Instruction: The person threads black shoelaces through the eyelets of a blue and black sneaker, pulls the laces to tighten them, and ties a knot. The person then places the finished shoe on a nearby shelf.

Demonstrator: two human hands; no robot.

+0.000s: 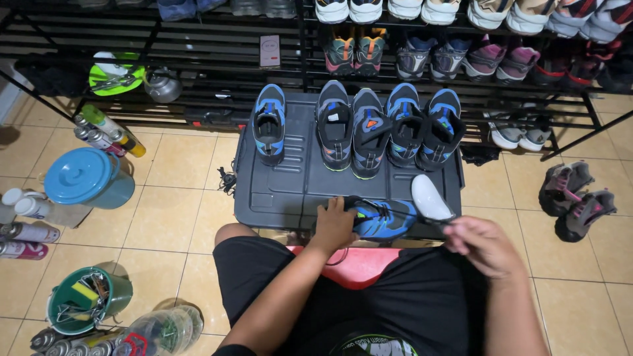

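My left hand (334, 225) holds the blue shoe (382, 219) on the gray mat (290, 188); my right hand (484, 247) grips the white insole (430, 196) beside it.

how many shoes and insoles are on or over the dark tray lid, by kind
Blue and grey shoes standing upright at the back of the dark tray: 5 (one apart, four side by side)
Blue shoe held by the left hand: 1
White insole in the right hand: 1
Total: 7
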